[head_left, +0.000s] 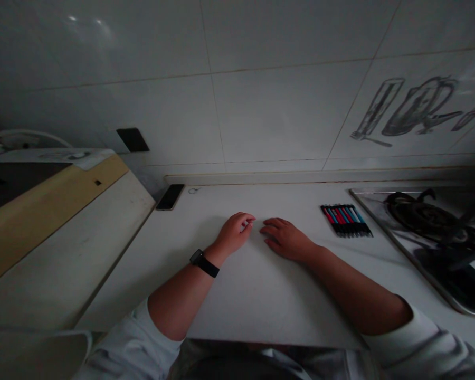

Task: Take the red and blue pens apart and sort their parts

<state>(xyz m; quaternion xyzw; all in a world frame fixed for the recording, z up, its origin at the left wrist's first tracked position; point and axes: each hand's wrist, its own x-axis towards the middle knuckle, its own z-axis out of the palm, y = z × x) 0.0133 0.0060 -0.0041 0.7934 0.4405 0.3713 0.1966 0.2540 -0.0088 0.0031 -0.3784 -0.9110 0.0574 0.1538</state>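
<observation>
Watch (198, 257), black and square-faced, sits on the wrist well left of the flat row of red, blue and black pens (346, 220). Here's the left hand (234, 234), left of that row: fingers together, thumb slightly off them. And the right hand (288, 240), nearer the row, fingers a little apart, curved over the white countertop (257, 306). Pens lie there too; far to their left, a black rectangular phone (170, 197); behind them, pale tiled wall (277, 116).
</observation>
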